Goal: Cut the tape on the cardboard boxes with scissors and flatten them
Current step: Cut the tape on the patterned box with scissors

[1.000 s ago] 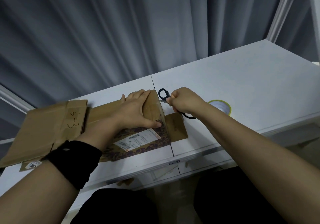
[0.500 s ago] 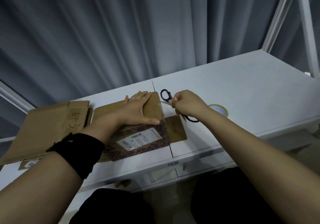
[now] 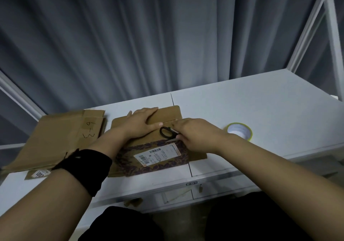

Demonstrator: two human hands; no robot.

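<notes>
A brown cardboard box [image 3: 167, 116] with a dark leafy print and a white shipping label [image 3: 157, 154] lies pressed flat on the white table [image 3: 260, 99]. My left hand [image 3: 139, 124] rests palm down on its upper panel, fingers spread. My right hand [image 3: 197, 134] lies on the box's right part and holds black-handled scissors [image 3: 166, 132]; one handle loop shows between the two hands and the blades are hidden under the hand.
A stack of flattened cardboard [image 3: 55, 138] marked with handwriting lies at the left of the table. A roll of tape [image 3: 240, 131] with a yellow-green rim sits to the right of my right hand. Grey curtains hang behind the table. A white frame post [image 3: 333, 45] stands at right.
The box has gone from standing up to lying flat. My right hand with the scissors moved from the box's right end onto its top, and my left hand flattened out.
</notes>
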